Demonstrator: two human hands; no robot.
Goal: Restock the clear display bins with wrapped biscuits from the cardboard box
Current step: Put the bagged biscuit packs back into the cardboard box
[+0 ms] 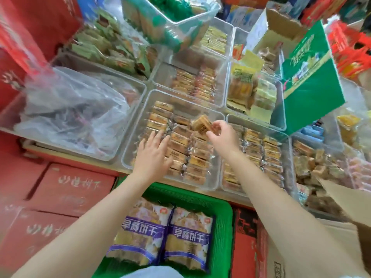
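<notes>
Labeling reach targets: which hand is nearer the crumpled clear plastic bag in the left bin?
Left. The left hand lies just right of the crumpled clear plastic bag; the right hand is farther right, pinching a wrapped biscuit.

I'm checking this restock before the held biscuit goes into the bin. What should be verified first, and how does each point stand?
1. Right hand pinches a wrapped biscuit: ok.
2. Biscuit is above the clear bin: ok.
3. Left hand lies flat on the packed rows, fingers straight: ok.
4. Open gap for the biscuit near the bin's far right corner: cannot tell.
5. Wrapper is intact: cannot tell, blurred.
</notes>
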